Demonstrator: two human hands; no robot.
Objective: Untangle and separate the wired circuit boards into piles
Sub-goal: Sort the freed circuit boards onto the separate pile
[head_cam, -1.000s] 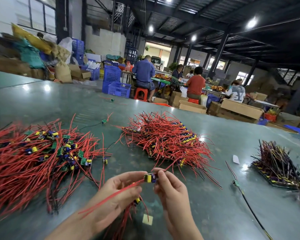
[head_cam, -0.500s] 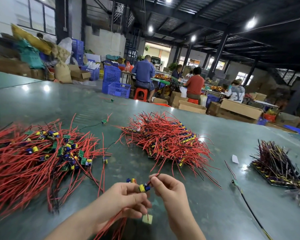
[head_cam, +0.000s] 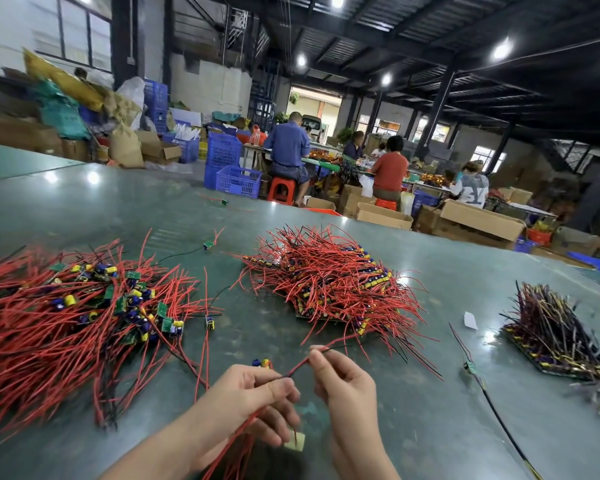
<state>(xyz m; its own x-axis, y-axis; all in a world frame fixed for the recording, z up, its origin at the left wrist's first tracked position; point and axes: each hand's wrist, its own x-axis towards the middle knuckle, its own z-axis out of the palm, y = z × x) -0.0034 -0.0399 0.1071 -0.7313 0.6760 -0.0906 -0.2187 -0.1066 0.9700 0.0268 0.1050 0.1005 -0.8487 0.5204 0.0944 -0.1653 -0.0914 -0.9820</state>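
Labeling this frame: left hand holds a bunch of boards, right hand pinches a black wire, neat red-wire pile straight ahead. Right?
Not quite: the head view shows the right hand pinching a red wire, not a black one. The left hand does hold a bunch of boards, and the neat red-wire pile lies straight ahead.

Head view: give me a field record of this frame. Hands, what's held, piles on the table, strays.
left hand: grips a bundle of red wires, a board with blue and yellow capacitors showing above the fingers
right hand: pinches a red wire that runs to the left hand
tangled pile: left, loose red wires with green boards
sorted pile: centre, red-wired boards stacked
dark-wired pile: right
stray board with black lead: between centre and right piles
table: green
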